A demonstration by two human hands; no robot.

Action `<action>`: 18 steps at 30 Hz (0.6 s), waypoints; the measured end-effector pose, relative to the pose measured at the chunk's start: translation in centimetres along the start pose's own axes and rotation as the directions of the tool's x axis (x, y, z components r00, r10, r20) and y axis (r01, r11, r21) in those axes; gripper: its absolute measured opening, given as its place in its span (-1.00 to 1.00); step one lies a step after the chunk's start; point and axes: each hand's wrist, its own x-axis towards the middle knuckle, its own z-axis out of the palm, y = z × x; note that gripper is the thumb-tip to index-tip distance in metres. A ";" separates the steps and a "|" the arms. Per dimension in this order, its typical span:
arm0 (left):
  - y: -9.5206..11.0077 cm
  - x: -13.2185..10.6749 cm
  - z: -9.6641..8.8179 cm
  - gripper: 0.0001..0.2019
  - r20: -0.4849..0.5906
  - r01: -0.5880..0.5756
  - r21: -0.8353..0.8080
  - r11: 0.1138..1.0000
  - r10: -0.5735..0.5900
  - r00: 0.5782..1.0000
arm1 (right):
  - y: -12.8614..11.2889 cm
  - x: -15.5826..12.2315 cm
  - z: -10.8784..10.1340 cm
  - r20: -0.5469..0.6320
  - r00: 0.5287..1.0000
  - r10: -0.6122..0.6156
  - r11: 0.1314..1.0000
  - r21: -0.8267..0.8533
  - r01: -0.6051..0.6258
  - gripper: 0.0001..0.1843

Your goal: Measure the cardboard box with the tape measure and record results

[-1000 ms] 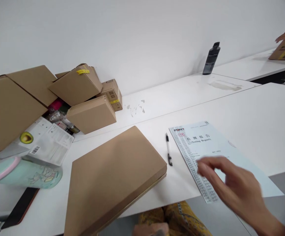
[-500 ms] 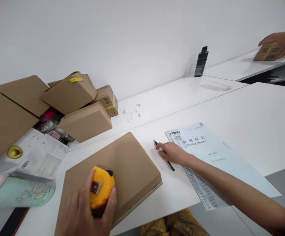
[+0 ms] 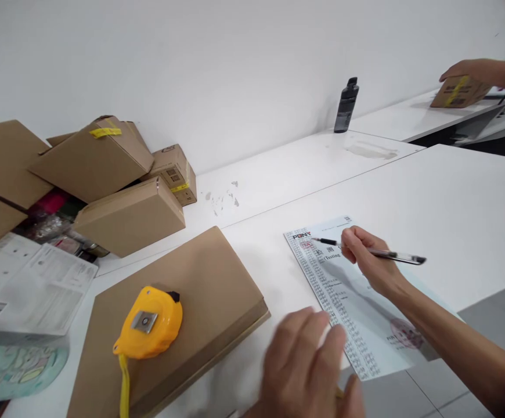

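A black-and-clear pen (image 3: 381, 253) is pinched in my right hand (image 3: 370, 255), its tip pointing left over the top corner of a light-blue test report (image 3: 348, 296). My left hand (image 3: 309, 366) is slightly blurred at the bottom, fingers apart and nothing visible in it, near the report's lower left edge. A yellow tape measure (image 3: 150, 322) rests on a flat brown cardboard box (image 3: 204, 278), with a yellow strip running from its lower left end. Part of the report is covered by my right hand and forearm.
Several cardboard boxes (image 3: 130, 215) are stacked at the left by the wall. Before them lie a white package (image 3: 47, 284) and a mint-green bottle (image 3: 21, 371). A dark bottle (image 3: 346, 105) stands at the back. Another person's hand (image 3: 465, 68) rests on a small box (image 3: 459, 93).
My left hand has let go of the tape measure and moved right. My right hand has picked up the pen from the table and carried it over the report. The view has shifted slightly right.
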 end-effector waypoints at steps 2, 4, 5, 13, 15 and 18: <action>0.8 0.7 4.8 -0.63 0.243 0.018 -0.080 0.997 0.002 0.970 | 1.1 0.3 0.6 0.091 0.995 0.032 0.992 0.123 -0.043 -0.49; 0.4 1.4 8.2 -0.45 0.480 0.064 -0.023 0.998 -0.045 0.876 | 2.1 0.6 1.1 0.200 0.976 0.085 0.966 0.225 -0.130 -0.45; -0.1 1.7 9.4 -0.37 0.574 0.088 0.016 0.996 -0.081 0.815 | 2.5 0.8 1.2 0.229 0.966 0.123 0.954 0.240 -0.178 -0.44; -2.8 2.1 10.9 -0.20 0.750 0.184 0.001 0.983 -0.123 0.650 | 3.9 0.3 1.1 0.160 0.985 0.065 0.998 0.008 -0.067 -0.62; -2.8 1.9 10.9 -0.21 0.747 0.185 -0.004 0.983 -0.120 0.654 | 4.0 0.4 1.2 0.156 0.985 0.075 0.997 0.022 -0.080 -0.62; -2.8 1.9 11.0 -0.21 0.756 0.160 -0.002 0.987 -0.104 0.646 | 4.2 0.6 1.2 0.104 0.989 0.108 0.994 0.008 -0.110 -0.60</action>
